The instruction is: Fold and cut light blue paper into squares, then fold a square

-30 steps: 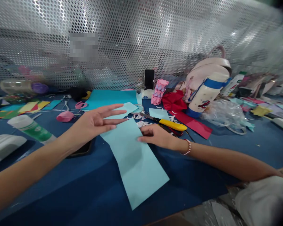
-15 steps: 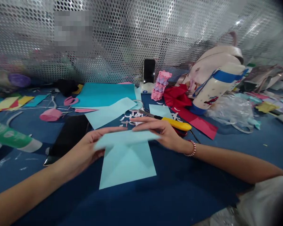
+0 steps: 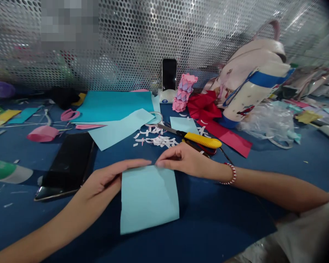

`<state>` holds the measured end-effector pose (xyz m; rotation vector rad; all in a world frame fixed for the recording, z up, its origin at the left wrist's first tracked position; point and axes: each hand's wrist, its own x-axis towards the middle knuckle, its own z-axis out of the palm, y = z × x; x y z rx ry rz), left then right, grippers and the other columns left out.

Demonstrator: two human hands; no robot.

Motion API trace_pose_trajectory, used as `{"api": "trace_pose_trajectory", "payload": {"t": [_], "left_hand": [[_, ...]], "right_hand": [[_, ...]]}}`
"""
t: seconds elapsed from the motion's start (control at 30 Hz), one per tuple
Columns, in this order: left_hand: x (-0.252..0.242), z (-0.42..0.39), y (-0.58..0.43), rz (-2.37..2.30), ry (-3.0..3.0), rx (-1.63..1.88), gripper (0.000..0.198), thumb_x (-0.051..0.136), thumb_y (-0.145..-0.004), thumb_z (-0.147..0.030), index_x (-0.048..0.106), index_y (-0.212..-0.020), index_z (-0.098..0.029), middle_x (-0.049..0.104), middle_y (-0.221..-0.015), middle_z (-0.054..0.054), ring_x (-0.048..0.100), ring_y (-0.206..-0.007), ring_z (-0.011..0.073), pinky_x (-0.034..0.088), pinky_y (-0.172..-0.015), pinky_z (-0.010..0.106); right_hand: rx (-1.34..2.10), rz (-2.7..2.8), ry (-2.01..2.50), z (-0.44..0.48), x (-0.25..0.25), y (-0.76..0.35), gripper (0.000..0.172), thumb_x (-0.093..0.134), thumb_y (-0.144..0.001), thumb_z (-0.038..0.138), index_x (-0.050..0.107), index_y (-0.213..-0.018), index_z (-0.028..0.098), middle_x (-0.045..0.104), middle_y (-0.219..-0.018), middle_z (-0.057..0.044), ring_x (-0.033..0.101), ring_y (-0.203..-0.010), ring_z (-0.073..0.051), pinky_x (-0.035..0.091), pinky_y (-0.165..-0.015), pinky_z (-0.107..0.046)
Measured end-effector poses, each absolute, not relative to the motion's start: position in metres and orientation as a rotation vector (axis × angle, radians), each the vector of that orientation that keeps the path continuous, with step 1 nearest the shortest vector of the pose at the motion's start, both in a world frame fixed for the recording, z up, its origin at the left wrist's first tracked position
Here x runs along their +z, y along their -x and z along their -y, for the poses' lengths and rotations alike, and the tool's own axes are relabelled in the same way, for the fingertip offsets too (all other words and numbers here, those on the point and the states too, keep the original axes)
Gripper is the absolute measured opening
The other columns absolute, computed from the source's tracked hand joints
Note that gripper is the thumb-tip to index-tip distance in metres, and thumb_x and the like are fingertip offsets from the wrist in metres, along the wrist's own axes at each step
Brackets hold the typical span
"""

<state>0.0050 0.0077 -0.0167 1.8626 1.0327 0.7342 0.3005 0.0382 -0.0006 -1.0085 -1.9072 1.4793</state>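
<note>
A light blue sheet of paper [image 3: 149, 201], roughly square, lies in front of me on the dark blue table. My left hand [image 3: 109, 179] grips its upper left corner, with the index finger stretched along the top edge and part of the hand hidden by the sheet. At the middle of that top edge, my right hand [image 3: 181, 157] pinches the paper between thumb and fingertips. Just beyond my right hand is a yellow-handled utility knife [image 3: 201, 140] with its blade out. White paper scraps [image 3: 161, 140] are scattered past my fingertips.
A black tablet-like device [image 3: 67, 164] and a green-white tube [image 3: 9, 171] lie left. Blue sheets [image 3: 112, 106], a phone [image 3: 169, 74] and a pink paper model [image 3: 185, 92] stand behind. Red paper [image 3: 227, 137], a bottle [image 3: 252, 96] and a backpack [image 3: 252, 54] are right.
The paper's raised upper flap has come down, so the sheet now looks like one flat square. My right hand has closed from spread fingers to a pinch at the top edge.
</note>
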Motion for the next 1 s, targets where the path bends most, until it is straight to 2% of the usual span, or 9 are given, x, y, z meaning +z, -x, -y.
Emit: {"api": "trace_pose_trajectory", "payload": {"t": [0.13,0.23,0.3,0.37,0.43,0.5,0.7,0.87,1.0], "left_hand": [[-0.015,-0.01,-0.005,-0.855,-1.626,0.713,0.048,0.047,-0.114,-0.044,0.062,-0.16,-0.041,0.081,-0.145,0.008,0.083,-0.125,0.0357,0.073,-0.095,0.042],[-0.01,-0.006,-0.004,-0.886,-1.92,0.794,0.05,0.045,-0.116,-0.033,0.055,-0.164,-0.041,0.072,-0.16,0.005,0.074,-0.141,0.033,0.069,-0.108,0.042],[-0.008,0.001,-0.005,-0.889,-2.379,0.751,0.059,0.047,-0.115,-0.024,0.047,-0.17,-0.042,0.055,-0.177,-0.001,0.056,-0.161,0.0278,0.055,-0.128,0.04],[-0.008,0.009,-0.01,-0.761,-2.8,0.651,0.064,0.047,-0.112,-0.015,0.045,-0.173,-0.034,0.042,-0.185,-0.003,0.041,-0.171,0.0223,0.031,-0.142,0.039],[-0.012,0.015,-0.015,-0.547,-3.045,0.576,0.058,0.045,-0.113,-0.015,0.051,-0.17,-0.024,0.042,-0.185,0.0,0.039,-0.171,0.0199,0.011,-0.146,0.039],[-0.017,0.017,-0.019,-0.392,-3.14,0.497,0.053,0.045,-0.115,-0.021,0.054,-0.168,-0.019,0.048,-0.182,0.003,0.044,-0.168,0.0202,0.002,-0.146,0.039],[-0.028,0.016,-0.019,-0.342,-3.098,0.421,0.055,0.046,-0.115,-0.03,0.053,-0.169,-0.022,0.054,-0.177,0.0,0.052,-0.163,0.0164,0.001,-0.145,0.036],[-0.03,0.014,-0.016,-0.358,-3.096,0.405,0.06,0.049,-0.114,-0.033,0.047,-0.173,-0.024,0.045,-0.182,-0.004,0.039,-0.171,0.0165,0.002,-0.145,0.037],[-0.032,0.013,-0.016,-0.374,-3.089,0.389,0.061,0.047,-0.115,-0.035,0.043,-0.175,-0.024,0.042,-0.184,-0.005,0.03,-0.174,0.0155,0.002,-0.146,0.036]], "right_hand": [[1.466,1.886,0.973,-0.041,-0.006,-0.303,0.03,0.083,-0.096,0.044,0.087,-0.097,0.014,0.084,-0.09,-0.006,0.07,-0.08,-0.017,0.052,-0.072,-0.027],[1.383,1.937,0.981,-0.04,-0.008,-0.304,0.024,0.079,-0.098,0.037,0.087,-0.098,0.015,0.085,-0.091,-0.005,0.073,-0.081,-0.017,0.053,-0.073,-0.027],[1.265,2.026,0.991,-0.037,-0.008,-0.305,0.018,0.074,-0.101,0.03,0.086,-0.101,0.016,0.086,-0.094,-0.005,0.075,-0.084,-0.018,0.054,-0.076,-0.027],[1.11,2.147,0.999,-0.035,-0.007,-0.306,0.017,0.071,-0.105,0.026,0.086,-0.105,0.017,0.087,-0.098,-0.004,0.077,-0.087,-0.018,0.053,-0.078,-0.027],[0.967,2.247,1.008,-0.034,-0.008,-0.306,0.018,0.069,-0.108,0.027,0.086,-0.107,0.019,0.088,-0.1,-0.003,0.077,-0.087,-0.018,0.051,-0.078,-0.028],[0.89,2.292,1.01,-0.034,-0.01,-0.307,0.019,0.069,-0.111,0.03,0.085,-0.108,0.02,0.087,-0.099,-0.002,0.076,-0.084,-0.017,0.048,-0.076,-0.028],[0.743,2.379,0.911,-0.033,-0.02,-0.309,0.02,0.065,-0.115,0.031,0.082,-0.114,0.019,0.082,-0.106,-0.004,0.072,-0.087,-0.016,0.045,-0.074,-0.027],[0.651,2.458,0.937,-0.033,-0.023,-0.309,0.025,0.058,-0.119,0.038,0.076,-0.123,0.023,0.074,-0.114,-0.004,0.061,-0.075,-0.013,0.039,-0.064,-0.027],[0.592,2.497,0.922,-0.032,-0.024,-0.309,0.026,0.053,-0.121,0.036,0.073,-0.128,0.021,0.072,-0.119,-0.005,0.063,-0.079,-0.013,0.038,-0.062,-0.027]]}}
